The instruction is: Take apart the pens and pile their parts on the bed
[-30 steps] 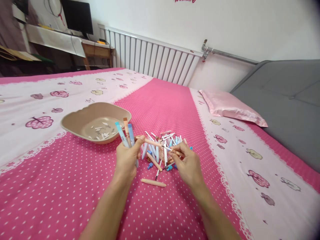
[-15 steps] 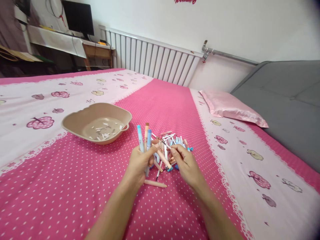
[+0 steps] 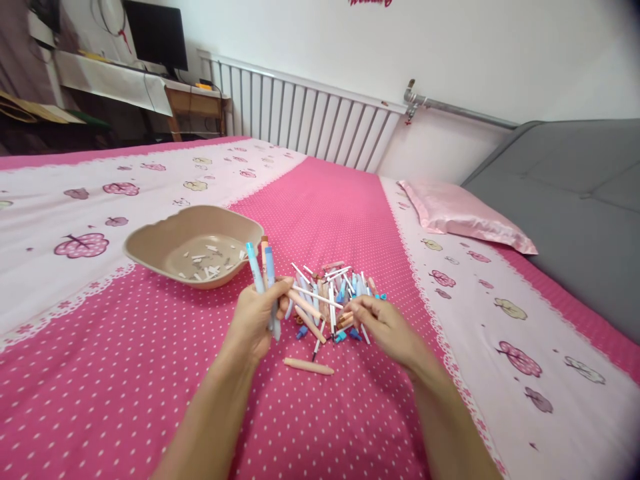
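My left hand [image 3: 255, 320] is closed round a small bunch of pens [image 3: 263, 265], two blue and one orange, their ends pointing up. Its fingertips also pinch a peach pen barrel [image 3: 303, 304] that slants toward the right. My right hand [image 3: 385, 327] is closed in a pinch on a thin white refill [image 3: 320, 297] that runs toward that barrel. Just beyond both hands a heap of pen parts [image 3: 336, 288] lies on the pink dotted bedspread [image 3: 150, 373]. One loose peach barrel [image 3: 307, 365] lies below my hands.
A beige bowl [image 3: 150, 241] with small white bits in it sits at the left of the heap. A pink pillow [image 3: 460, 213] lies at the right, a grey headboard [image 3: 575, 200] beyond it. A white radiator [image 3: 300, 113] and a desk with a monitor [image 3: 157, 33] stand at the back.
My left hand, with its pens, swung right and then back left. My right hand has drawn apart from it to the right, and the white refill now spans the gap between them.
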A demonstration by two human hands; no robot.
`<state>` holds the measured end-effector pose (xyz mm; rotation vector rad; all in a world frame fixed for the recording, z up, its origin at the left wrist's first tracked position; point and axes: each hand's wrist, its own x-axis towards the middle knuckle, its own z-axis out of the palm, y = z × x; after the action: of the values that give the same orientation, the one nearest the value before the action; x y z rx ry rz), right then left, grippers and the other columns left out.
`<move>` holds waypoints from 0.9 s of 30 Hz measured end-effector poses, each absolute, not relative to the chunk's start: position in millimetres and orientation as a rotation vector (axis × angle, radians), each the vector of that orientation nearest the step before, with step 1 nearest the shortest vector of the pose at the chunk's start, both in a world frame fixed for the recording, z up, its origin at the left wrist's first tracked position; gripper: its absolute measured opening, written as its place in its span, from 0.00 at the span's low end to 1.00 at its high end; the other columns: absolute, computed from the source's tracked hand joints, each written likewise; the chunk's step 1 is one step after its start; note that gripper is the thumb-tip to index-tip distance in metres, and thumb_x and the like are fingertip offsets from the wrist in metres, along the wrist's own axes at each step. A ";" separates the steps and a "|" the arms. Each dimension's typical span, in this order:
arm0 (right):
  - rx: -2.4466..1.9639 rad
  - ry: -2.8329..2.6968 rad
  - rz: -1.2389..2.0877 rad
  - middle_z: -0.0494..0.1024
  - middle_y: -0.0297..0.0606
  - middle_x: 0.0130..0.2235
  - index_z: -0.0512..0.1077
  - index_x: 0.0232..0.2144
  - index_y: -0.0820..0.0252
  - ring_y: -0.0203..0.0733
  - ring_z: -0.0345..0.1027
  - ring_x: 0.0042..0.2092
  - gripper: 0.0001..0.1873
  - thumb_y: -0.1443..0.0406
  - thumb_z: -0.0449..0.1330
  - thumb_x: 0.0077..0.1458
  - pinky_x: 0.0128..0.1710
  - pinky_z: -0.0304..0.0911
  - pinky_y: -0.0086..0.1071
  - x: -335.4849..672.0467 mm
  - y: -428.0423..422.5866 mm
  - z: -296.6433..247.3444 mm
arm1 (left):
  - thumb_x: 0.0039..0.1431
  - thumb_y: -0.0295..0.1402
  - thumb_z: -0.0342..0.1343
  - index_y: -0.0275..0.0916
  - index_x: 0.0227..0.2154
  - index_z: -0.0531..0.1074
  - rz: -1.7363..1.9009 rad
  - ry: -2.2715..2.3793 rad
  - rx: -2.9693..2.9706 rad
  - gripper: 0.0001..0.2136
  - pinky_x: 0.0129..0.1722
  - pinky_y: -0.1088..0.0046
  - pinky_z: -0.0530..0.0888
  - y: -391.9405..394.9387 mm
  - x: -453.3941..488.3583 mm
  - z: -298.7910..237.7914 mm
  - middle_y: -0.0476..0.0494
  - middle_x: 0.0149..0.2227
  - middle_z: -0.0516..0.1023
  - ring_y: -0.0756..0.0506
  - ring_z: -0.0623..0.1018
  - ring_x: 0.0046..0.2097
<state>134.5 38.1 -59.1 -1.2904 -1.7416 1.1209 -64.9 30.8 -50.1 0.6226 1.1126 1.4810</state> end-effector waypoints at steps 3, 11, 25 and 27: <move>-1.301 -1.441 1.232 0.71 0.34 0.28 0.68 0.34 0.59 0.37 0.66 0.27 0.17 0.51 0.54 0.54 0.28 0.61 0.30 133.4 39.2 -57.2 | 0.41 0.31 0.63 0.31 0.20 0.70 1.350 1.080 0.709 0.09 0.12 0.86 0.56 28.9 -57.1 -53.9 0.52 0.11 0.64 0.58 0.61 0.14; -0.899 -1.540 1.641 0.73 0.35 0.37 0.70 0.40 0.56 0.38 0.67 0.38 0.19 0.55 0.63 0.46 0.41 0.61 0.31 96.7 21.4 -58.1 | 0.40 0.31 0.64 0.32 0.23 0.72 1.251 1.048 0.809 0.09 0.19 0.80 0.69 22.6 -26.1 -59.5 0.47 0.18 0.73 0.51 0.73 0.20; -1.322 -1.306 1.051 0.65 0.44 0.55 0.60 0.55 0.54 0.48 0.60 0.55 0.32 0.49 0.57 0.49 0.47 0.61 0.41 124.1 60.2 -96.6 | 0.41 0.36 0.65 0.31 0.37 0.72 1.334 1.038 0.773 0.20 0.15 0.83 0.63 29.0 -39.5 -61.1 0.51 0.19 0.70 0.57 0.64 0.17; -1.324 -1.324 1.005 0.63 0.44 0.57 0.62 0.53 0.54 0.49 0.56 0.57 0.31 0.50 0.58 0.49 0.51 0.58 0.43 123.6 54.6 -87.7 | 0.41 0.36 0.65 0.32 0.37 0.71 1.257 0.979 0.786 0.19 0.16 0.82 0.65 25.2 -40.1 -56.6 0.50 0.21 0.70 0.57 0.62 0.17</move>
<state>123.6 54.6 -87.7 -1.3237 -1.3236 1.0050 -40.1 25.2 -56.6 0.7862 0.9785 1.2570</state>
